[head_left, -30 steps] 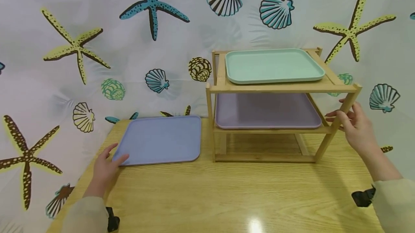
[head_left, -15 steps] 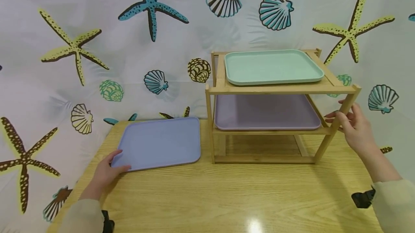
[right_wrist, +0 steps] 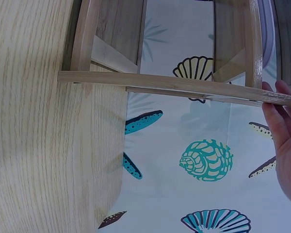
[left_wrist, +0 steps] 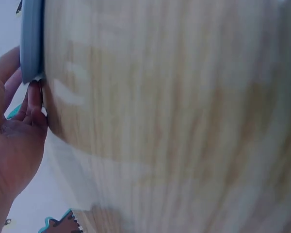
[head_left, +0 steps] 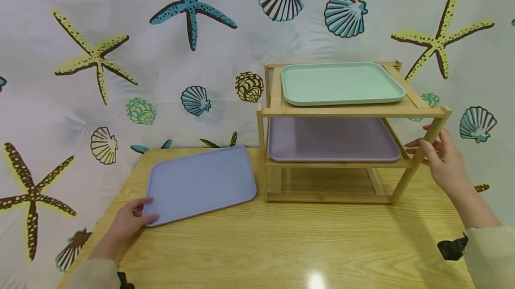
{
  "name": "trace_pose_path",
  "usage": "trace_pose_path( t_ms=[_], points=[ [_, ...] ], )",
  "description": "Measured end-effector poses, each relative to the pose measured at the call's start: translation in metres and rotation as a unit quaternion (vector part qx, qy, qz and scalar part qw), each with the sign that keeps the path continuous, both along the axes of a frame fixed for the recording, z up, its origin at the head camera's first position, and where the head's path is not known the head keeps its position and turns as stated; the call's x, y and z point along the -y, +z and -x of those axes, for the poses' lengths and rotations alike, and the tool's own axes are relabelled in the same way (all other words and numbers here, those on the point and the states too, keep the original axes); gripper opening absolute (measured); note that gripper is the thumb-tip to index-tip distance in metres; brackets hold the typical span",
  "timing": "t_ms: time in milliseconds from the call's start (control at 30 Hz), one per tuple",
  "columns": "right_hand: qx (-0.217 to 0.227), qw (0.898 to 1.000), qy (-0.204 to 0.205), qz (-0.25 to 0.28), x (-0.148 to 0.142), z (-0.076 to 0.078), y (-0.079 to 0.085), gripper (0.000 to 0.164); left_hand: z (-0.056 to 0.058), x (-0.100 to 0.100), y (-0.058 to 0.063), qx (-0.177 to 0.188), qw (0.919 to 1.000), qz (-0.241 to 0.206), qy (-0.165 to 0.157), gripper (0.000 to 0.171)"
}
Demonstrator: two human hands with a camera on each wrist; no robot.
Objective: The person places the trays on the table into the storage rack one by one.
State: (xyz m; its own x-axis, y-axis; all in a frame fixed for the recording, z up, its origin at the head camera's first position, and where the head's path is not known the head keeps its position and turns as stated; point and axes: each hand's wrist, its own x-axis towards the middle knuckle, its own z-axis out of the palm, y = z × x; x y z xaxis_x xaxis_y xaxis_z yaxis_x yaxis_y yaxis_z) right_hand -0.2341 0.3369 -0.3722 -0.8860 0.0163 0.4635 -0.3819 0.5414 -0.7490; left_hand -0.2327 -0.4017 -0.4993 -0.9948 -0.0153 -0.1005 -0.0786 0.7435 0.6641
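Observation:
At the left of the head view, my left hand [head_left: 130, 222] grips the left end of a light blue rectangular tray [head_left: 201, 182], its thumb at the near left corner. The tray lies askew on the wooden table. In the left wrist view the fingers lie against the end of the tray [left_wrist: 32, 39]. My right hand [head_left: 448, 161] holds the slanted front right post [head_left: 420, 155] of a wooden shelf rack [head_left: 350, 111]. The right wrist view has its fingers curled at that post [right_wrist: 184, 86]. On the rack's top sits a mint green tray [head_left: 342, 83], and a purple tray [head_left: 330, 139] fills the middle tier.
The rack's lowest tier [head_left: 327, 179] holds no tray. Pale wood-grain table [head_left: 261, 244] spreads in front of both the blue tray and the rack. A white curtain [head_left: 161, 79] printed with starfish and shells hangs right behind the table.
My left hand has drawn the left end of the blue tray toward me, so the tray has turned and its near right corner stands closer to the rack. The right hand stays on the post.

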Motion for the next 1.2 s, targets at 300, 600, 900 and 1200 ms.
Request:
trace_pose_path(
  t_ms=[300,600,900,1200],
  points=[
    [0.001,1.0,0.001,0.001,0.001,0.0,-0.001,0.035,-0.008,0.007,0.004,0.012,0.9948,-0.101,-0.009,0.063],
    [0.004,1.0,0.003,-0.003,0.004,-0.001,-0.001,0.036,-0.019,0.001,0.01,0.093,0.9684,-0.231,0.0,0.061],
    [0.003,1.0,0.005,0.0,0.006,0.002,0.001,0.036,-0.042,0.009,0.009,0.068,0.9056,-0.418,-0.023,0.041],
    [0.0,1.0,0.001,0.005,0.003,-0.001,0.001,0.035,-0.071,0.013,0.018,0.054,0.9141,-0.399,0.043,0.041]
  ],
)
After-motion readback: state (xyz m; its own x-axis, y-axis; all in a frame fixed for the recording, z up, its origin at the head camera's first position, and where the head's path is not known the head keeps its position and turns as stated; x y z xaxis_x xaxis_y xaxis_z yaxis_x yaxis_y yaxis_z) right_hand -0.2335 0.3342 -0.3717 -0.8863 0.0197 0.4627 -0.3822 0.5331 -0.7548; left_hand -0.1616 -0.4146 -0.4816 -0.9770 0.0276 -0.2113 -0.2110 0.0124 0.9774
